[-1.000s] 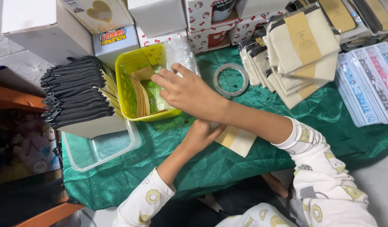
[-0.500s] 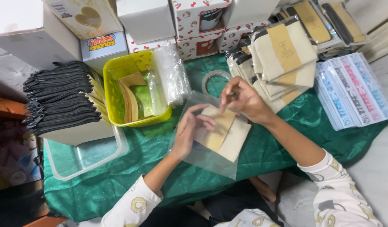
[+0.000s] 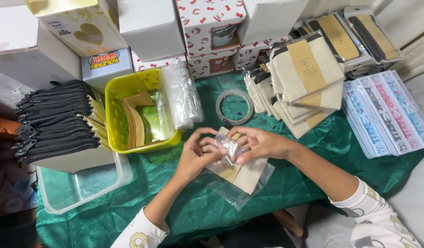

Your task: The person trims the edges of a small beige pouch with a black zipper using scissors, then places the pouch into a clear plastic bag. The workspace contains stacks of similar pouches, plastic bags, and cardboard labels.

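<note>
Together both hands' fingers (image 3: 212,148) pinch crinkly clear plastic sleeve (image 3: 235,183).

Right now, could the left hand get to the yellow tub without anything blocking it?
Probably yes. The left hand lies just below and right of the yellow tub, with only bare green cloth between them. But it is pinching the clear plastic bag with the right hand.

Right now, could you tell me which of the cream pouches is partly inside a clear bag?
The cream pouch under both hands, alone on the green cloth; the others sit stacked, unbagged.
</note>
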